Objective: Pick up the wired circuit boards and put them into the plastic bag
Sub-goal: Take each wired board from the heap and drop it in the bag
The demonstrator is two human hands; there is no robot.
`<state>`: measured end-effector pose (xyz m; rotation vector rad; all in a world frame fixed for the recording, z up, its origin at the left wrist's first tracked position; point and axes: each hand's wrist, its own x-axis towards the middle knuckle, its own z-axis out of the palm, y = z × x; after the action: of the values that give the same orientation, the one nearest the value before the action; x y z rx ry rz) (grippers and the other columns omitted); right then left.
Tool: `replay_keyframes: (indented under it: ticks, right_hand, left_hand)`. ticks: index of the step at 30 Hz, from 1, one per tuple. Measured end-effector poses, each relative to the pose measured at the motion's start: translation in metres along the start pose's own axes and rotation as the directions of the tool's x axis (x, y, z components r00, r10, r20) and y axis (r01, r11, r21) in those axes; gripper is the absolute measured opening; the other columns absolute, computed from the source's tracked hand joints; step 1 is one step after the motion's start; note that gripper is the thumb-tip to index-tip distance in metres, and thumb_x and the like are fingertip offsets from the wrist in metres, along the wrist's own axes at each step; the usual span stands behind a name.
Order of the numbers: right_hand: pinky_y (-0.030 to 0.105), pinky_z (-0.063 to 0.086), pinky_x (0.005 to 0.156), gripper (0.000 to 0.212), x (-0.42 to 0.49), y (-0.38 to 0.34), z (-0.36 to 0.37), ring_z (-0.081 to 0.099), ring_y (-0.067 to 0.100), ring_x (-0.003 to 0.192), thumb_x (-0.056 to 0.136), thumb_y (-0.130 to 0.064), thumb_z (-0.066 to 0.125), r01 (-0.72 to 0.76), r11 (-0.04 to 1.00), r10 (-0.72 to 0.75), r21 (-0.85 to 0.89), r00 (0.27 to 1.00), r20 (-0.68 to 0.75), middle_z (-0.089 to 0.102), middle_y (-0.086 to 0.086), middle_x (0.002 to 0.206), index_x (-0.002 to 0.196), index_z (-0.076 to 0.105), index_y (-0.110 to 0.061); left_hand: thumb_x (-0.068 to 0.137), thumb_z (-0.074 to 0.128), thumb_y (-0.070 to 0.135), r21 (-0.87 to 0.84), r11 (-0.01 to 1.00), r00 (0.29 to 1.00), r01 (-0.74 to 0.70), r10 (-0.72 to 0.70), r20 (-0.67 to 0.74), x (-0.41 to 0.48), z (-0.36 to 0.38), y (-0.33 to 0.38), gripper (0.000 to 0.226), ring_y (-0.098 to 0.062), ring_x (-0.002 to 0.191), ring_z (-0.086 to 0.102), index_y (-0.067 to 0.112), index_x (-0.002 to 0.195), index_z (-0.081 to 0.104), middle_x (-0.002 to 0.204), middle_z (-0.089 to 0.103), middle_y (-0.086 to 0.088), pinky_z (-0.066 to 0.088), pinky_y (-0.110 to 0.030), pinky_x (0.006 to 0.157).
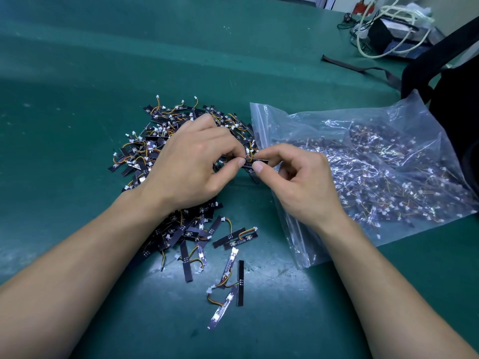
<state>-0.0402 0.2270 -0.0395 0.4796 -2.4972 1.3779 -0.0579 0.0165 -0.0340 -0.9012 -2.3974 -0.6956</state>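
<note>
A heap of small black wired circuit boards (145, 151) with orange-yellow wires and white plugs lies on the green mat, spilling toward me as loose boards (234, 238). My left hand (191, 164) and my right hand (298, 182) meet over the heap's right edge. Both pinch the same few wired boards (252, 161) between thumb and fingers, just above the mat. To the right lies a clear zip plastic bag (383, 161), holding many boards, its mouth (259, 125) facing the heap and beside my right hand.
The green mat (77, 99) covers the bench. A black strap (363, 68) and a black bag (456, 86) lie at the far right. A dark box with white cables (394, 29) stands at the back right corner.
</note>
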Motion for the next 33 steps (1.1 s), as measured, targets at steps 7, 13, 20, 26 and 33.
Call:
replay_keyframes:
  ticks: [7, 13, 20, 26, 33]
  right_hand:
    - [0.016, 0.036, 0.051, 0.009, 0.0006, 0.0001, -0.0004, 0.046, 0.009, 0.047, 0.091, -0.018, 0.071, 0.051, 0.998, -0.051, -0.029, 0.998, 0.02, 0.07, -0.008, 0.068, 0.083, 0.076, -0.018]
    - [0.016, 0.034, 0.05, 0.009, -0.0001, 0.0003, 0.0001, 0.042, 0.007, 0.046, 0.09, -0.019, 0.071, 0.039, 0.999, -0.039, -0.022, 0.999, 0.01, 0.069, -0.007, 0.066, 0.082, 0.076, -0.018]
    - [0.011, 0.033, 0.052, 0.008, -0.0004, 0.0012, 0.0022, 0.043, 0.006, 0.046, 0.086, -0.026, 0.073, 0.018, 1.0, -0.018, -0.004, 0.999, -0.039, 0.061, -0.023, 0.065, 0.093, 0.077, -0.023]
    - [0.016, 0.035, 0.051, 0.006, 0.0008, 0.0025, 0.0021, 0.045, 0.013, 0.045, 0.087, -0.017, 0.072, 0.056, 0.998, -0.058, -0.042, 0.997, -0.041, 0.069, -0.007, 0.066, 0.084, 0.077, -0.018]
    - [0.018, 0.036, 0.05, 0.006, 0.0011, 0.0024, 0.0019, 0.046, 0.014, 0.045, 0.088, -0.018, 0.073, 0.086, 0.995, -0.089, -0.056, 0.994, -0.059, 0.069, -0.007, 0.065, 0.084, 0.077, -0.019]
  left_hand:
    - [0.093, 0.065, 0.026, -0.003, 1.0, 1.0, 0.018, -0.018, 0.001, -0.0005, -0.0007, 0.0, 0.012, -0.017, 0.082, 0.039, 0.016, 0.089, 0.071, 0.082, 0.065, 0.005, 0.047, -0.045, 0.072]
    - [0.093, 0.065, 0.026, -0.003, 1.0, 1.0, 0.018, -0.018, 0.005, -0.0011, -0.0014, -0.0003, 0.012, -0.018, 0.081, 0.041, 0.016, 0.089, 0.071, 0.081, 0.065, 0.005, 0.047, -0.044, 0.073]
    - [0.095, 0.065, 0.023, -0.001, 1.0, 1.0, 0.0, 0.0, -0.005, -0.0007, -0.0009, -0.0007, 0.011, -0.02, 0.079, 0.043, 0.016, 0.088, 0.07, 0.079, 0.064, 0.004, 0.047, -0.044, 0.071]
    - [0.094, 0.067, 0.024, -0.01, 1.0, 1.0, -0.003, 0.003, 0.001, -0.0011, 0.0002, -0.0007, 0.01, -0.019, 0.08, 0.042, 0.016, 0.09, 0.07, 0.081, 0.065, 0.005, 0.047, -0.043, 0.072]
    - [0.093, 0.067, 0.027, -0.015, 1.0, 1.0, 0.018, -0.018, -0.003, -0.0009, -0.0003, -0.0011, 0.011, -0.018, 0.081, 0.043, 0.018, 0.09, 0.071, 0.082, 0.065, 0.006, 0.047, -0.045, 0.071]
